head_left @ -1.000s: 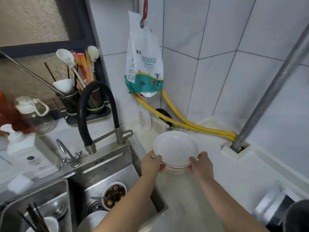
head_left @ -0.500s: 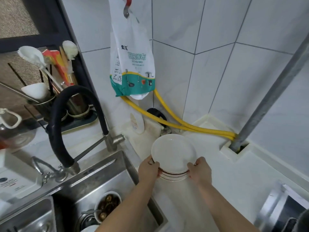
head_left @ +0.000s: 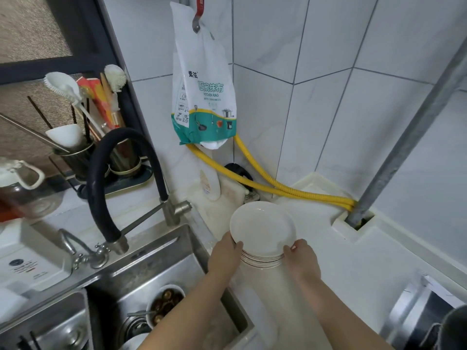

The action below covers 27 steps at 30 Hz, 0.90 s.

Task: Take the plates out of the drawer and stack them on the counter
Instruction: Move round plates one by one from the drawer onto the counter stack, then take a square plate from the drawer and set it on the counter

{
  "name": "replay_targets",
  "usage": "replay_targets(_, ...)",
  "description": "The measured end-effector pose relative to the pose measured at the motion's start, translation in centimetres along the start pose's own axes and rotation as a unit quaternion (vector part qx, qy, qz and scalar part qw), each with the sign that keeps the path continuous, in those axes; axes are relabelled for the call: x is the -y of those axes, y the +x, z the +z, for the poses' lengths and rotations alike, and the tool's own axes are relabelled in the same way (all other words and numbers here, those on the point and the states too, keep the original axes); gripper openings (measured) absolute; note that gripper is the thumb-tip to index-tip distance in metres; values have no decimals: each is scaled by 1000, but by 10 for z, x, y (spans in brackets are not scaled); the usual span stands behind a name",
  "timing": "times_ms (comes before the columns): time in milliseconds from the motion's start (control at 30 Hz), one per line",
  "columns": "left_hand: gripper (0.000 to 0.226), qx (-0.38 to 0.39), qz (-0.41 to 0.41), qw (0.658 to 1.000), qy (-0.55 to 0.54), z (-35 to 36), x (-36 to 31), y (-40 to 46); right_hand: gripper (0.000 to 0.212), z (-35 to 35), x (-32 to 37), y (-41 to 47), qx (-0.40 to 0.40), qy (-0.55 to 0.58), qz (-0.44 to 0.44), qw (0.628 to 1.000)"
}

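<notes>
White tiled corner, white table (head_left: pixel 353 269) right of the sink (head_left: pixel 161 269). Both hands, left hand (head_left: pixel 223 256) and right hand (head_left: pixel 302 258), grip the plate stack (head_left: pixel 261 229) at its sides; stack possibly resting on table.

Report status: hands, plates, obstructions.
Left hand and right hand grip stack of white round plates. Stack over white counter, beside steel sink. Nothing in the way.

Two bare forearms enter from the lower edge of the view, with no sleeves, watch, bracelet or gloves on any part that shows. The left hand (head_left: pixel 223 258) and the right hand (head_left: pixel 303 261) are bare too, with no rings visible. On the right hand a short, unpainted thumbnail shows.
</notes>
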<state>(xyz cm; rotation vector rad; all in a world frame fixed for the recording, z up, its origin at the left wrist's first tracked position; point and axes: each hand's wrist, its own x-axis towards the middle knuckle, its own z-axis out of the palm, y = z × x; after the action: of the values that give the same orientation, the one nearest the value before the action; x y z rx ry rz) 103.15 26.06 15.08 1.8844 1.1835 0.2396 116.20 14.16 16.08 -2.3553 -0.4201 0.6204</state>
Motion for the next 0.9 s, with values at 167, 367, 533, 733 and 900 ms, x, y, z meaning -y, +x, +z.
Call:
replay_targets(167,41,20,5,993,119,-6,12,-25,25,0,-5,-23,5,-65,-51,997)
replay_targets(367,38,5,16,978,209,-16,33,-66,31,13,-11,-61,2,-255,-165,953)
replay_targets(533,37,-2,15,973,232,-31,67,-112,30,40,-18,-100,26,-290,-246,925)
replay_targets(733,40,-5,-26,973,229,-52,120,-172,33,72,-27,-156,97,-246,-288,920)
replay_targets(900,35,-9,-64,976,207,-71,162,-222,30,102,-33,-213,117,-265,-312,905)
